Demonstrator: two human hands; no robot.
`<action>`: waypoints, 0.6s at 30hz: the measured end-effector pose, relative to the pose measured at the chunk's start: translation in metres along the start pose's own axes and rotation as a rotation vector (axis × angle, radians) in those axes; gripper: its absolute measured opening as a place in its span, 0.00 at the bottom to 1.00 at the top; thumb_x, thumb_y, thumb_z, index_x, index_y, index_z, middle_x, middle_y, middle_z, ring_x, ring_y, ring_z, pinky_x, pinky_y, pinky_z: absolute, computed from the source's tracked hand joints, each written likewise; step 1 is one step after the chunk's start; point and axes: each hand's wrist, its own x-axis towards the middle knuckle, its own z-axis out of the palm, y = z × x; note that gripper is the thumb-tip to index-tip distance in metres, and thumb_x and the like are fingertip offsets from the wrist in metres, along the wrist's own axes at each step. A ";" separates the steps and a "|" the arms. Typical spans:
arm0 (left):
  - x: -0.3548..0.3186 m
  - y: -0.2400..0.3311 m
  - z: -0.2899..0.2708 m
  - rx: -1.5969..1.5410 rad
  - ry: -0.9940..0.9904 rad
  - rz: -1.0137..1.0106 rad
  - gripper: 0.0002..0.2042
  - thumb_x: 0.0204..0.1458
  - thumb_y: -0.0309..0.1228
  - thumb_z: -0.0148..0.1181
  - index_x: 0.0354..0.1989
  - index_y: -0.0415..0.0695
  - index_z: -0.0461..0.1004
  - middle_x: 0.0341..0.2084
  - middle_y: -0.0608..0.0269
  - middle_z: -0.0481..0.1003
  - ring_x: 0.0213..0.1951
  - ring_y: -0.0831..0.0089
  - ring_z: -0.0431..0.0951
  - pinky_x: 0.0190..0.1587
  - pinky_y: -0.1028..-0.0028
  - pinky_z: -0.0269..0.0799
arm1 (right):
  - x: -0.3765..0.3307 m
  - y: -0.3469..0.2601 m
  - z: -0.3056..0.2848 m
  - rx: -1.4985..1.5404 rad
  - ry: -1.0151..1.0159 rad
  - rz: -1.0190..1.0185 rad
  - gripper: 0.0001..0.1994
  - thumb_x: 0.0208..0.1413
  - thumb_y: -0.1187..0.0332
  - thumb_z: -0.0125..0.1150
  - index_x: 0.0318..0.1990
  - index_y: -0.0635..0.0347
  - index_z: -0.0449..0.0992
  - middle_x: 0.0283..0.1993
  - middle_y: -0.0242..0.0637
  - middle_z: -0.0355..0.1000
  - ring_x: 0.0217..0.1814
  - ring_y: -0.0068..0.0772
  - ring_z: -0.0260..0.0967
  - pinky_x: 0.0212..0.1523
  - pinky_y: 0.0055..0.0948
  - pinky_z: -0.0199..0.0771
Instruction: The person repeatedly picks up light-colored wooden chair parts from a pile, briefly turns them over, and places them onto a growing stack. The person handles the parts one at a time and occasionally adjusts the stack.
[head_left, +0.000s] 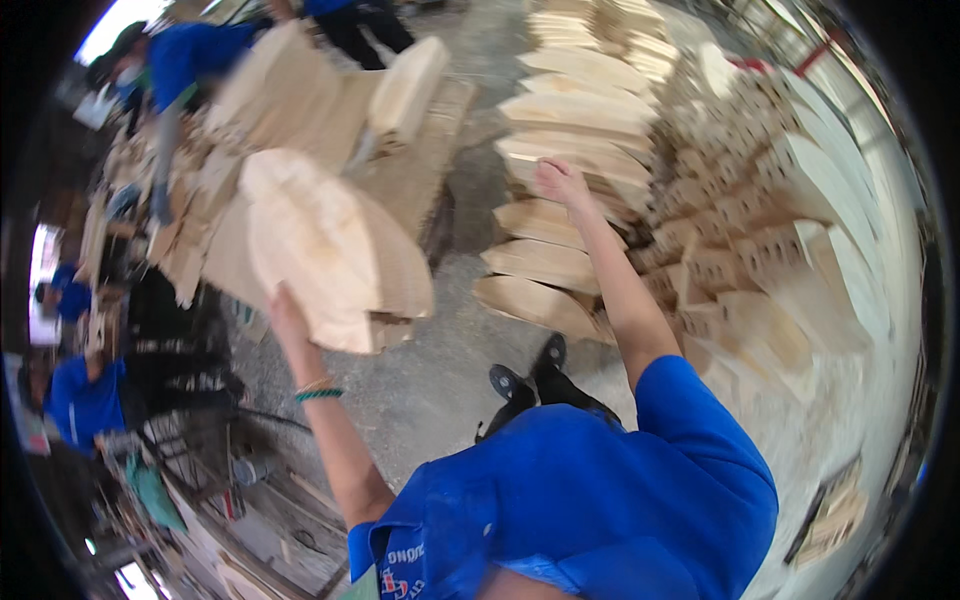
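Observation:
In my left hand (291, 322) is the lower left edge of a pale wooden panel (312, 235) with curved sides and a blunt top. It is tilted up in front of the near end of a board-covered work surface. More curved wood (408, 268) shows directly behind its right side; whether that piece is held too, I cannot tell. My right arm reaches forward, and my right hand (562, 183) is over a row of similar curved wooden panels (575, 118) lying overlapped on the right. Its fingers are blurred, and contact with the panels cannot be made out.
Shaped wooden pieces with dark holes (715, 215) crowd the right side beside tall pale panels (825, 175). On the left, a person in blue (195, 60) leans over the board-covered work surface (405, 185). Another person in blue (85, 400) is farther left. Grey floor (435, 350) lies between.

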 end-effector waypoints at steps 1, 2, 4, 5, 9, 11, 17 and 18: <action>0.002 0.000 0.010 -0.002 0.028 0.015 0.23 0.62 0.40 0.44 0.55 0.30 0.64 0.48 0.46 0.70 0.44 0.63 0.74 0.47 0.68 0.72 | -0.002 0.017 -0.047 -0.142 0.173 -0.094 0.20 0.55 0.58 0.58 0.51 0.60 0.71 0.45 0.39 0.74 0.41 0.33 0.73 0.39 0.32 0.74; -0.005 0.001 0.023 -0.074 0.026 -0.028 0.23 0.62 0.38 0.45 0.58 0.31 0.62 0.48 0.45 0.69 0.45 0.63 0.74 0.48 0.68 0.72 | -0.015 0.046 -0.086 -0.382 0.215 0.018 0.20 0.54 0.59 0.59 0.52 0.58 0.71 0.47 0.40 0.73 0.45 0.37 0.71 0.43 0.34 0.72; 0.004 -0.004 0.010 0.078 0.035 0.174 0.23 0.62 0.38 0.46 0.58 0.31 0.61 0.49 0.46 0.69 0.45 0.62 0.74 0.47 0.67 0.73 | -0.016 0.063 -0.113 -0.827 0.196 0.192 0.22 0.51 0.62 0.61 0.54 0.55 0.69 0.51 0.43 0.71 0.54 0.43 0.68 0.52 0.38 0.68; -0.003 -0.003 -0.001 0.046 0.064 0.138 0.22 0.62 0.37 0.46 0.58 0.32 0.61 0.48 0.47 0.70 0.45 0.63 0.74 0.47 0.67 0.73 | -0.024 0.085 -0.092 -0.937 0.131 0.226 0.24 0.48 0.61 0.63 0.54 0.54 0.69 0.53 0.45 0.69 0.56 0.46 0.66 0.55 0.41 0.65; -0.005 0.003 0.005 -0.054 0.022 0.037 0.20 0.62 0.37 0.45 0.56 0.33 0.62 0.46 0.50 0.71 0.45 0.66 0.74 0.45 0.68 0.73 | -0.034 0.121 -0.103 -1.355 0.159 0.174 0.38 0.38 0.55 0.67 0.60 0.55 0.61 0.61 0.48 0.60 0.65 0.48 0.56 0.63 0.44 0.57; -0.004 0.008 -0.005 -0.025 0.018 0.032 0.19 0.62 0.37 0.45 0.54 0.33 0.63 0.45 0.53 0.72 0.43 0.68 0.75 0.44 0.69 0.73 | -0.017 0.117 -0.092 -1.356 0.020 0.373 0.46 0.36 0.57 0.68 0.65 0.57 0.52 0.64 0.48 0.55 0.68 0.47 0.51 0.66 0.44 0.55; 0.002 0.005 0.007 -0.222 0.018 0.099 0.21 0.61 0.35 0.49 0.58 0.35 0.62 0.51 0.58 0.70 0.49 0.72 0.71 0.50 0.73 0.67 | -0.029 0.153 -0.113 -1.358 0.114 0.228 0.55 0.36 0.58 0.68 0.71 0.51 0.37 0.70 0.53 0.44 0.72 0.55 0.39 0.71 0.48 0.37; 0.003 0.003 0.007 -0.251 0.028 0.090 0.21 0.60 0.34 0.49 0.58 0.36 0.62 0.51 0.59 0.70 0.49 0.72 0.71 0.51 0.73 0.67 | -0.036 0.160 -0.110 -1.345 0.090 0.091 0.56 0.34 0.56 0.69 0.71 0.51 0.38 0.70 0.54 0.42 0.73 0.56 0.36 0.71 0.49 0.35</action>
